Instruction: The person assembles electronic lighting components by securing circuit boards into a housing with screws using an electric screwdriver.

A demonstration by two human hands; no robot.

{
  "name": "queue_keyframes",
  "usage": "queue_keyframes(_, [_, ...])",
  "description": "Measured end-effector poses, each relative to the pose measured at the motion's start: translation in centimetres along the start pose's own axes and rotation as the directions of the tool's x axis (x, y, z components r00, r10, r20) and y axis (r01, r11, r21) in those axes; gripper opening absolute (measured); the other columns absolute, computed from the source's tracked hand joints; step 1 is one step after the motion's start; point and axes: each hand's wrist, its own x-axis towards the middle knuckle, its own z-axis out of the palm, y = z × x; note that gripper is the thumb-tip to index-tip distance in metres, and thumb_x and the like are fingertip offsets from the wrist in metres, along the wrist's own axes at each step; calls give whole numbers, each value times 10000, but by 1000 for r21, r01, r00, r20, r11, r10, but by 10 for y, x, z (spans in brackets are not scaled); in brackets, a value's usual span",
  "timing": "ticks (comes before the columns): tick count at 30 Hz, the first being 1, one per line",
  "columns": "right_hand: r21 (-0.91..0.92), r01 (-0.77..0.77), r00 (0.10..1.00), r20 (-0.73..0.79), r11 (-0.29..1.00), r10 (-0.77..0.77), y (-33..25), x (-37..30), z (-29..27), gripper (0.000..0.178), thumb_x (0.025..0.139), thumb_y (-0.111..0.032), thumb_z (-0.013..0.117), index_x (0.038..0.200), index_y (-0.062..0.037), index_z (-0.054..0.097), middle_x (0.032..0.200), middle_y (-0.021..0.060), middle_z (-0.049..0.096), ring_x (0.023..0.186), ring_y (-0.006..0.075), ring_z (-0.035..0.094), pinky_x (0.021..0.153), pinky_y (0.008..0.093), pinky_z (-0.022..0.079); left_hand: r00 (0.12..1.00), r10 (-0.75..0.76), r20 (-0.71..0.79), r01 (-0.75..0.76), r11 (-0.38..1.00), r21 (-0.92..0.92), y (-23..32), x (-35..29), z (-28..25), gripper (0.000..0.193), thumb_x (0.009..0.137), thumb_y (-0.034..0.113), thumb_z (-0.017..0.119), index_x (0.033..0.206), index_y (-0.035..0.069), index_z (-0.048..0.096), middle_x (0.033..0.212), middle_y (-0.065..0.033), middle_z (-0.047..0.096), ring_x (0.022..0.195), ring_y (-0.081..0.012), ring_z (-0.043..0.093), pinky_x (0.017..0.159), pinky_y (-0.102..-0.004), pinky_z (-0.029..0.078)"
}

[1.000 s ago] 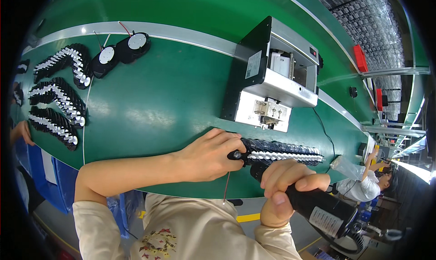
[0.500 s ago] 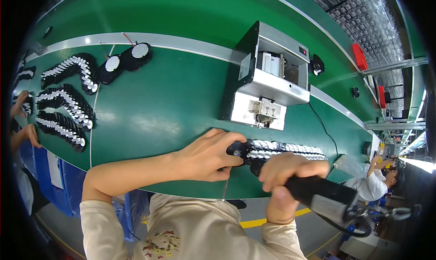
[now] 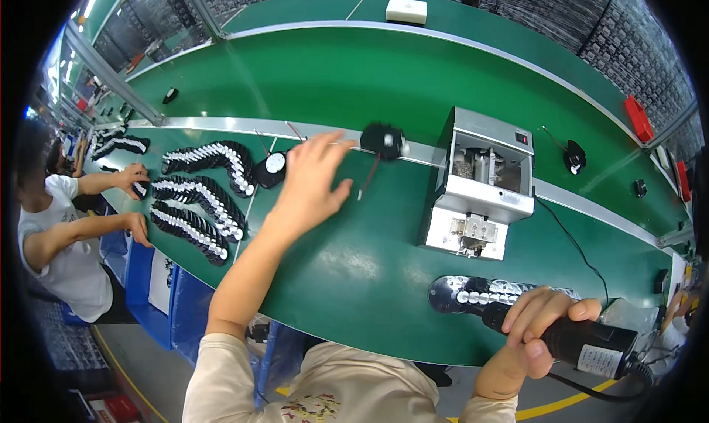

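Note:
My right hand [image 3: 543, 323] is wrapped around a black electric screwdriver [image 3: 591, 342], its tip pointing left toward a row of black round parts with white discs [image 3: 480, 296]. My left hand [image 3: 314, 176] is over the bench's far left part, fingers spread with nothing in them. Just right of its fingertips, apart from them, is a blurred black round part with a dangling wire [image 3: 382, 140]; whether it rests on anything I cannot tell. Partly behind my left hand lies a similar black part with a white disc [image 3: 273, 163].
A silver box-shaped machine [image 3: 484, 190] stands on the green bench, its black cable running right. Curved rows of black-and-white parts [image 3: 199, 194] lie at left, near a co-worker's hands [image 3: 136, 227]. Loose black parts [image 3: 574, 157] lie beyond the metal rail.
My left hand has let go of the black wired part and moved up and left from the row. The screwdriver stays in my right hand. The whole view has shifted.

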Motion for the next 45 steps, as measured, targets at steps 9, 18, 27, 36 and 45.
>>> queue_keyframes(9, [-2,-9,998,58,1000,9,1,-3,1,489,742,-30,694,1143,-75,417,571,18,514,420,139,519,450,288,491,947,-247,206,224,966,130,-47,5,-24,417,630,100,782,968,76,539,1064,-101,539,1020,-310,548,954,-473,374])
queue_keyframes(18, [19,-103,994,32,994,103,-1,-2,0,464,739,17,689,1121,-65,439,606,28,509,479,149,512,516,312,492,919,-24,393,294,705,-645,35,-41,-20,189,857,118,696,986,8,614,832,-60,669,777,-121,601,732,-272,476])
queue_keyframes(27, [44,-146,989,19,988,145,0,-3,-5,470,721,37,675,1126,-47,451,643,46,509,507,157,508,534,318,483,943,207,260,-55,869,-492,55,-45,-23,354,691,156,804,921,52,556,1176,-131,527,1169,-321,515,979,-425,396])
queue_keyframes(36, [25,-193,981,-3,981,194,0,-2,-1,449,701,50,658,1093,-41,460,624,41,484,522,155,483,551,326,487,888,383,256,-136,749,-648,104,-64,16,205,684,107,794,819,77,642,1129,-116,529,1083,-327,605,851,-400,541])
queue_keyframes(45, [66,-187,982,30,980,185,3,-1,-7,447,689,52,669,1084,-35,478,632,50,513,531,149,496,547,321,492,865,487,118,-280,665,-693,132,-62,41,230,723,102,749,951,109,719,1147,-102,556,1166,-329,559,906,-398,528])
